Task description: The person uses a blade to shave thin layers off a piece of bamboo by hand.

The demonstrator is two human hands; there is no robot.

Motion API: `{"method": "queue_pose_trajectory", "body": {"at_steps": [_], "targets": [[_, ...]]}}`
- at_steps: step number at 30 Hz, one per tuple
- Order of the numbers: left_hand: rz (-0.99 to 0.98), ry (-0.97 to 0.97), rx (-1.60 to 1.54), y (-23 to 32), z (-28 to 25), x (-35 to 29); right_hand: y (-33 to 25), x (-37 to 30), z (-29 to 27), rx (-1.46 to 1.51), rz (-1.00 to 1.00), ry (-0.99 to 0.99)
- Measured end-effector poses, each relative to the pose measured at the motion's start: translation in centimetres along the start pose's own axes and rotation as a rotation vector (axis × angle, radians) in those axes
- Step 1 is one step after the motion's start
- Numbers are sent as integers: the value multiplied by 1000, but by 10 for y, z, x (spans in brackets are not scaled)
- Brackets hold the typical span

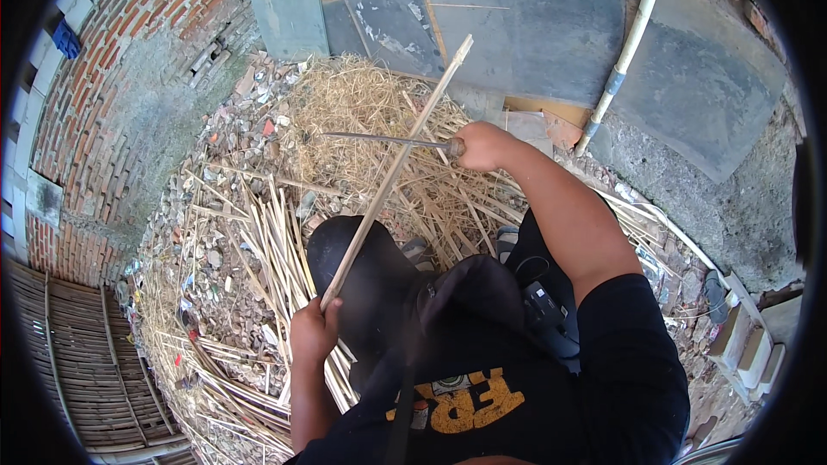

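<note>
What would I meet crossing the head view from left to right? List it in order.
Blue cloth, left hand, knife, right hand, white pipe.

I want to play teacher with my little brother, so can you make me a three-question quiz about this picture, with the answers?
1. Which hand grips the knife, and which holds the long bamboo strip?
2. True or false: the heap of dry shavings is bright blue.
3. In this view, the knife: A) runs along the strip, B) crosses the strip, C) is nowhere near the strip.

Key:
1. Right hand, knife; left hand, strip.
2. False; it is straw-yellow.
3. B.
</note>
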State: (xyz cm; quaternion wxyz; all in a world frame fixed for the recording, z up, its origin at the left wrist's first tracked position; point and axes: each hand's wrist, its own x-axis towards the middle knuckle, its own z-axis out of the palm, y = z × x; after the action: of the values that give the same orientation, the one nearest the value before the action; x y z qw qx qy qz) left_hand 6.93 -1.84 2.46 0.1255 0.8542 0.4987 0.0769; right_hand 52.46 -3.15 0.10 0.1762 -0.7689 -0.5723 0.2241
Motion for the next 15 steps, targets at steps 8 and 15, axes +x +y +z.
{"method": "queue_pose_trajectory", "body": {"at_steps": [8,15], "targets": [[-33,-17,-16,1,1,-3,-66,-35,-8,-208,-117,-50],[60,83,103,-5,4,0,34,4,-21,83,171,172]]}}
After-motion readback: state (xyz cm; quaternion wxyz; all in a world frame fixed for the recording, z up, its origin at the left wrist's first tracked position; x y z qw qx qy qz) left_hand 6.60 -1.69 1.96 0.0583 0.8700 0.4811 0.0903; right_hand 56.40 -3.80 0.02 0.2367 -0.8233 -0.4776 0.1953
